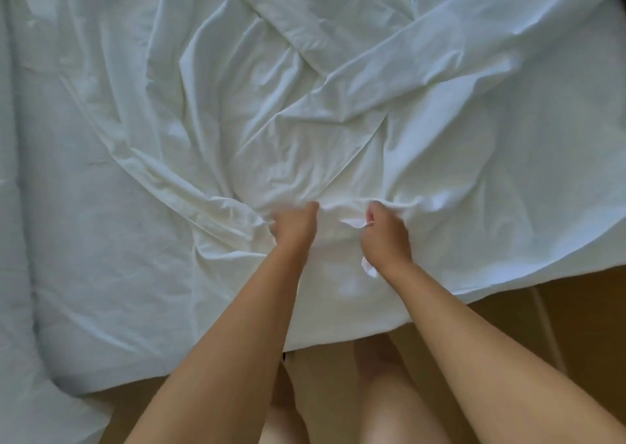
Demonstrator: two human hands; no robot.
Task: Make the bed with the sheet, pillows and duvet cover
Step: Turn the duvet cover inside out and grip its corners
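A white, heavily creased cloth (305, 111), sheet or duvet cover, lies spread over the bed and fills most of the view. Its near edge hangs over the bed's side in front of me. My left hand (293, 225) grips a bunched fold of the cloth near that edge. A short way to its right, my right hand (384, 231) grips another bunch, and a small white tag (354, 222) sticks out beside its fingers. Folds fan out from both hands across the bed. No pillow is in view.
A brown wooden floor (559, 308) shows below the bed's edge at the right and along the bottom. My bare legs (389, 403) stand close against the bed. More white cloth (40, 409) drapes down to the floor at the lower left.
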